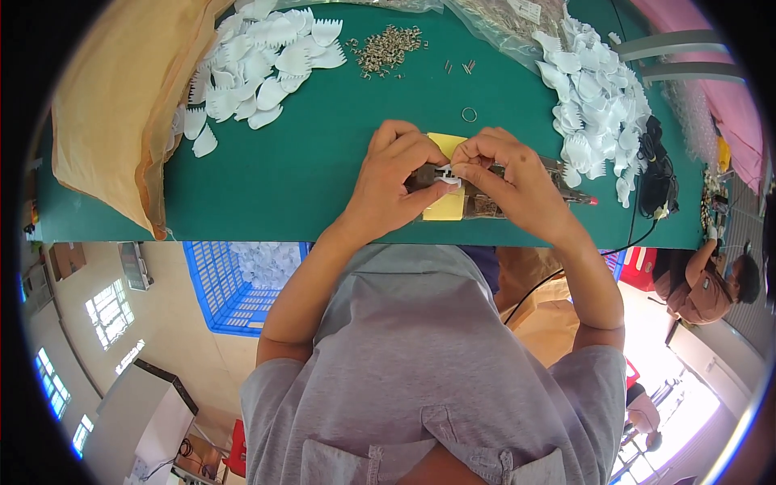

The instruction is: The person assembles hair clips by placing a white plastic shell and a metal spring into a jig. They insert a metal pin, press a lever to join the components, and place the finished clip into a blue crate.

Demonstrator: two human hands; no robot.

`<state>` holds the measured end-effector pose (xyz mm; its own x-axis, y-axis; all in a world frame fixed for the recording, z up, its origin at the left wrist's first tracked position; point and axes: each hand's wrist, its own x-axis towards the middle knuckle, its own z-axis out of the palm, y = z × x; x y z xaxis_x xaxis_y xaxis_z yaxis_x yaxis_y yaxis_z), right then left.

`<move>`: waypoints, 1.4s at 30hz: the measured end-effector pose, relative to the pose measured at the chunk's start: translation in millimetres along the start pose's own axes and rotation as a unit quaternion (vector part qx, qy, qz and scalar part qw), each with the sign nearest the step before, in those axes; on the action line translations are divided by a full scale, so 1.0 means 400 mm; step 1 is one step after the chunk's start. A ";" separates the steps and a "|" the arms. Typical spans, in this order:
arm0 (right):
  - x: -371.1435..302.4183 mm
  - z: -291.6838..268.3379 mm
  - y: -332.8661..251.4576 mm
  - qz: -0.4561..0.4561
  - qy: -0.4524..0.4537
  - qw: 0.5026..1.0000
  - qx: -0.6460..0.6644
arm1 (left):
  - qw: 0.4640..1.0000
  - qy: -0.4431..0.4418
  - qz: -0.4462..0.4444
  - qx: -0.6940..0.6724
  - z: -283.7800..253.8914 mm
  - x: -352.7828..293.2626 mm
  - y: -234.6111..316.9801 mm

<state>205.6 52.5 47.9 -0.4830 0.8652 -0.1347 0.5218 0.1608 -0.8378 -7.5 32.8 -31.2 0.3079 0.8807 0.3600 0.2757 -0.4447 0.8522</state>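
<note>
My left hand [394, 178] and my right hand [517, 179] meet over a small dark bench fixture [485, 206] with a yellow plate [440, 212]. My left thumb and fingers pinch a small white plastic piece [447, 179], mostly hidden by the fingertips. The thumb and forefinger of my right hand close together at that piece's right side; whatever they grip is too small to name. Just beyond, a thin metal ring [469, 115] lies on the green table [307, 178].
Toothed white plastic pieces are heaped at far left [263, 69] and right [594, 105]. Between the heaps lies a pile of small metal clips [388, 50]. A tan sack [121, 113] stands at left, a black cable [659, 170] at right. Below the edge is a blue crate [230, 299].
</note>
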 end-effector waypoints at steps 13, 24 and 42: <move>-0.031 0.063 0.009 -0.052 0.115 0.985 -0.121 | 1.000 -0.001 -0.002 -0.002 -0.001 -0.003 -0.001; -0.037 0.096 -0.007 -0.038 0.187 0.973 -0.130 | 1.000 -0.008 0.001 0.010 -0.004 -0.003 -0.005; -0.333 -0.086 0.224 0.074 0.320 0.850 -0.411 | 0.998 -0.015 -0.023 -0.060 0.012 0.004 0.005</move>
<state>340.9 -32.0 9.1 -0.0252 0.9437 0.3299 0.9857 0.0784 -0.1489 -2.2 32.5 -30.8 0.3254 0.8939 0.3084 0.1797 -0.3787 0.9079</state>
